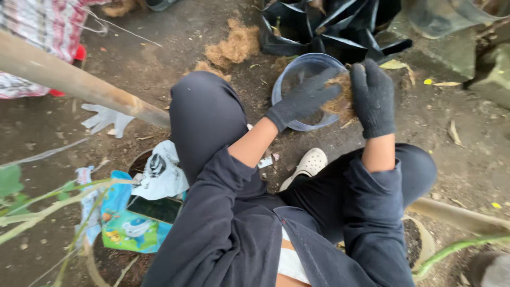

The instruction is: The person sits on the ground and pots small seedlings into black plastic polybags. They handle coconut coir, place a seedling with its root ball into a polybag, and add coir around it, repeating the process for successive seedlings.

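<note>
Both my hands wear dark knit gloves. My left hand [305, 98] and my right hand [373, 95] hold a clump of brown coconut fibre [340, 101] between them, pressed from both sides. The clump hangs over a clear round plastic pot [297, 72] that stands on the dirt ground just past my knees. More loose fibre lies in a pile [234, 45] on the ground to the left of the pot. I am crouched, with a white clog [308, 165] showing below my arms.
Black plastic grow bags [329, 26] stand behind the pot. A wooden pole [74, 79] crosses the upper left, with a white glove [106, 119] lying under it. A pot of colourful packets and a dark phone [154, 208] sits at lower left, green stems across it.
</note>
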